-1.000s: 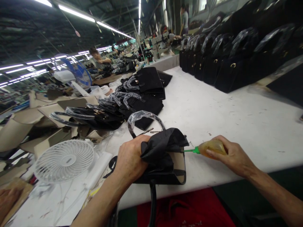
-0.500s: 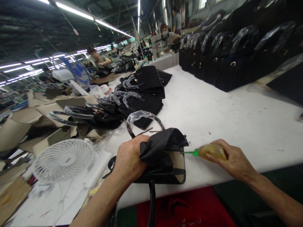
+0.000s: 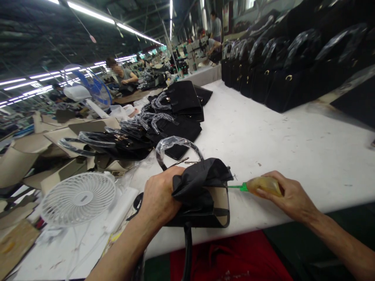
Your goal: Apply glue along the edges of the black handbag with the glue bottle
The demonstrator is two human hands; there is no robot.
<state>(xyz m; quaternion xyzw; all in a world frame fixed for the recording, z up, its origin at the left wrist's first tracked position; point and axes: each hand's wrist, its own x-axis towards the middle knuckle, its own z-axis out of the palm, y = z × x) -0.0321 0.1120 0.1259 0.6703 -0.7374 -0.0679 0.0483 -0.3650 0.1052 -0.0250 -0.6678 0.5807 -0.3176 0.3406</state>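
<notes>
A black handbag [image 3: 202, 219] lies on the white table in front of me, its beige inside showing at the open right end. Black lining cloth [image 3: 202, 175] is bunched out of it. My left hand [image 3: 162, 191] is closed on the bag and its lining; the fingertips are hidden behind the cloth. One plastic-wrapped handle [image 3: 175, 142] stands up beyond the bag, and the other hangs toward me over the table edge. My right hand [image 3: 288, 195] is wrapped round a yellowish glue bottle [image 3: 265, 186]. The bottle's thin green nozzle [image 3: 237, 187] points left at the bag's edge.
Several black handbags [image 3: 175, 128] are piled at the back left. More bags [image 3: 281, 86] stand in rows at the back right. A white fan [image 3: 80, 198] lies at the left, near beige panels [image 3: 20, 160]. Another person [image 3: 123, 76] works farther off.
The glue bottle has shifted very slightly to the right in my right hand, its nozzle tip still at the bag's edge. My left hand and the bag have hardly moved.
</notes>
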